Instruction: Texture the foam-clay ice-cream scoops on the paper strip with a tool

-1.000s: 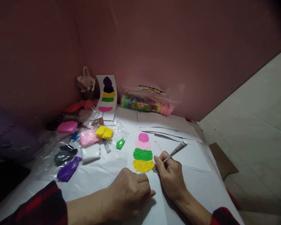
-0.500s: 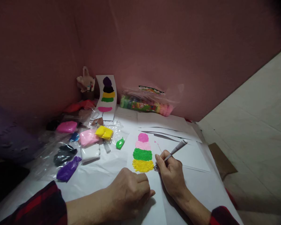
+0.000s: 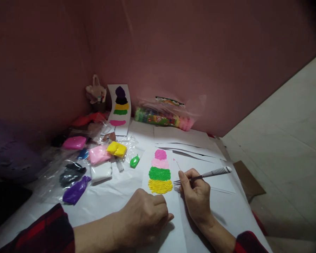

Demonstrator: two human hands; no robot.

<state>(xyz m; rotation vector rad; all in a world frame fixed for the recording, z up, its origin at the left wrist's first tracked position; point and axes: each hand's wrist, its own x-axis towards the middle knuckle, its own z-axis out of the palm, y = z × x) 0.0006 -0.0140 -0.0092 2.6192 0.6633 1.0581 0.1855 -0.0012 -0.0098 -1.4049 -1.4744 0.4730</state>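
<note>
- While your right hand (image 3: 196, 191) grasps the fork (image 3: 214, 172), yellow clay (image 3: 160, 187) lies beside it at nine o'clock.
- Your left hand (image 3: 144, 215) curls at the clay's seven o'clock; I can't tell its contents.

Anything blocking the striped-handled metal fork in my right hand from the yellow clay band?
Nothing visible. The fork in your right hand ends close beside the yellow clay band; your left hand is nearer you, off that path.

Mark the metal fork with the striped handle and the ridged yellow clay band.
Metal fork with striped handle (image 3: 215, 172), head view: mid-handle.
Ridged yellow clay band (image 3: 160, 187), head view: its centre.
</note>
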